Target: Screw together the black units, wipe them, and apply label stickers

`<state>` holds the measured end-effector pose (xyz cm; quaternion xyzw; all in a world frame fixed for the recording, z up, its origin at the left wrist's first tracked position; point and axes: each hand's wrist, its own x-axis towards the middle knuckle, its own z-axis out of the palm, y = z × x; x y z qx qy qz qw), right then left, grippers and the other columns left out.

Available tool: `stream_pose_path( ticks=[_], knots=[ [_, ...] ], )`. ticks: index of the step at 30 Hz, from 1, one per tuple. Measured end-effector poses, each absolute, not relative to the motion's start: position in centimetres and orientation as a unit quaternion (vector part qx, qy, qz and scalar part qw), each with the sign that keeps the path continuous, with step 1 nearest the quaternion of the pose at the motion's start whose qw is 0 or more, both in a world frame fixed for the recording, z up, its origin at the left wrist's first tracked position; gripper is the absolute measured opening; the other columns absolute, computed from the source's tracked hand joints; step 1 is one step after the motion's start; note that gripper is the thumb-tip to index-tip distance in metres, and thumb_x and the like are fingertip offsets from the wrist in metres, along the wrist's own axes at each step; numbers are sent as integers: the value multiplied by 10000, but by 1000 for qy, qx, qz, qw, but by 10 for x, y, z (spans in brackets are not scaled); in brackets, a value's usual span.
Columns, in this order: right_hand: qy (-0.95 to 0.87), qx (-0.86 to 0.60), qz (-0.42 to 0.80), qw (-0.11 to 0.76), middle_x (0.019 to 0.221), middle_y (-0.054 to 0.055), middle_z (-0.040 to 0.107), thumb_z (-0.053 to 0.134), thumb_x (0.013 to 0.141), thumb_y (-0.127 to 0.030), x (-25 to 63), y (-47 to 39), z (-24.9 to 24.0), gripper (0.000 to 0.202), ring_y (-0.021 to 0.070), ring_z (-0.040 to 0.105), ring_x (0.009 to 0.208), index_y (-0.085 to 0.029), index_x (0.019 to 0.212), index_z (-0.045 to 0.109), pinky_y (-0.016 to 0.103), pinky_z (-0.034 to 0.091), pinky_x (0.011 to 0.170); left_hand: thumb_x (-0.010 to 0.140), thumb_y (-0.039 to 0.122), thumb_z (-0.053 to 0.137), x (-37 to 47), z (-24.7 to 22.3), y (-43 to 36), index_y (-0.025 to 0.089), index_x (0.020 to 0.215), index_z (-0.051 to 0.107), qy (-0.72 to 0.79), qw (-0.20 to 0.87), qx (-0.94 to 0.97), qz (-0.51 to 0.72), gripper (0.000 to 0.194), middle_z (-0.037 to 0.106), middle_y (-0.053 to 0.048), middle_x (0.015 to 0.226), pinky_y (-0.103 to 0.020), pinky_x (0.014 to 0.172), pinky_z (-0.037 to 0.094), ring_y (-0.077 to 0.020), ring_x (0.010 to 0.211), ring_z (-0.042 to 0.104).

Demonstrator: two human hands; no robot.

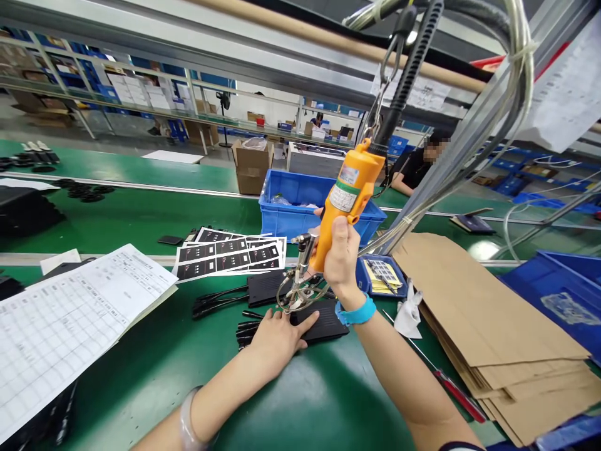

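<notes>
My right hand is wrapped round an orange power screwdriver that hangs from a black coiled cord. The tool tilts, its lower end near a metal fitting with thin clear tubing. Below it lies a black ribbed box with black cables at its left end. My left hand rests on this box, index finger stretched over its top, fingers apart. A second black box with cables lies just behind. The tool's tip is hidden among the fitting and tubing.
Behind stand a blue bin and a cardboard box. Label sheets and a paper form lie left. On the right are a small blue tray, cardboard sheets and a red-handled screwdriver. A person sits beyond.
</notes>
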<state>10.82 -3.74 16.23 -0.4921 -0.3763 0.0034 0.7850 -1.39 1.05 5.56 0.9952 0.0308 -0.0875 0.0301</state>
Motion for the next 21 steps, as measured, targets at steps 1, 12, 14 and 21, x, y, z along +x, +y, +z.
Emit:
stream_pose_path(
  ticks=[1,12,14,21],
  knots=[
    [-377,-497,3,782,537,-50,512,498,882,-639,108,-37,162,439,117,503,439,-217,957,595,254,463,434,885,401,631,-14,55,11,389,1495,280,32,33,995,-87,704,619,-201,1285,-510,957,452,-375,1177,589],
    [-369,-505,20,780,566,-57,519,513,867,-641,98,-32,154,440,101,488,443,-210,931,570,241,441,442,867,361,664,-14,53,9,382,1467,371,41,48,995,-74,668,656,-187,1192,-487,946,455,-376,1131,614],
    [-371,-496,20,785,569,-54,524,516,866,-639,96,-34,151,443,101,481,433,-206,939,572,243,432,431,864,353,669,-14,54,9,365,1469,375,38,53,995,-75,672,640,-196,1227,-483,942,463,-383,1170,589],
    [-375,-494,-32,784,559,-41,517,476,871,-663,92,-58,168,480,110,482,412,-211,975,600,244,423,393,897,332,627,-18,55,15,329,1471,388,9,93,994,-51,622,613,-182,1274,-518,959,470,-379,1199,565]
  ],
)
